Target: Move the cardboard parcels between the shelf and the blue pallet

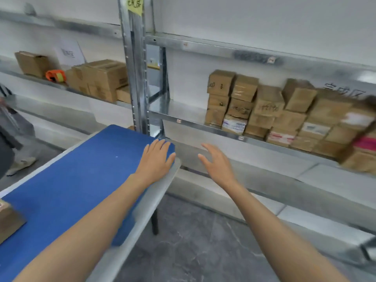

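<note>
The blue pallet (77, 180) fills the lower left, lying on a grey table. My left hand (156, 157) lies flat over its far right corner, fingers straight. My right hand (217, 161) hovers in the air right of that corner, fingers spread and empty. Several cardboard parcels (268, 115) are stacked on the right bay of the metal shelf (195, 123). More cardboard parcels (101, 80) sit on the left bay. One parcel (8, 220) lies on the pallet at the left edge of the view, partly cut off.
A steel upright (136, 78) with a yellow label divides the two bays. An orange strap roll (56, 76) and a white sign (70, 52) sit on the left bay. A person's leg and shoe (20, 163) stand at far left. Dark tiled floor (193, 251) lies below.
</note>
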